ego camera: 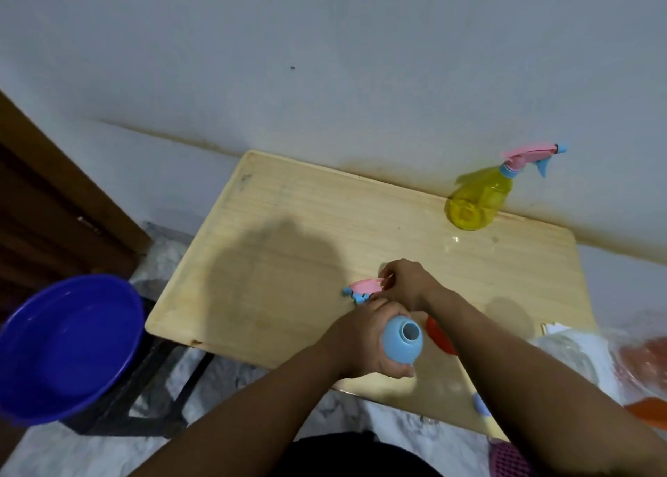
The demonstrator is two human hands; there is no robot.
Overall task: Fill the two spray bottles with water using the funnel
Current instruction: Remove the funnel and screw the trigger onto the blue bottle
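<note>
Head view: my left hand (pixel 364 336) grips the funnel (pixel 402 339); my right hand (pixel 404 283) pinches the spray head (pixel 362 289) just beyond. Next, probably unscrewing it.

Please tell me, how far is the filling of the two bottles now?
Looks done: the yellow spray bottle stands capped at the table's far edge. In hand: the left hand grips a blue funnel-like piece while the right hand holds the pink spray head. Left: the second bottle, largely hidden.

Left hand (pixel 364 336) and right hand (pixel 404 283) both curled, gripping.
</note>
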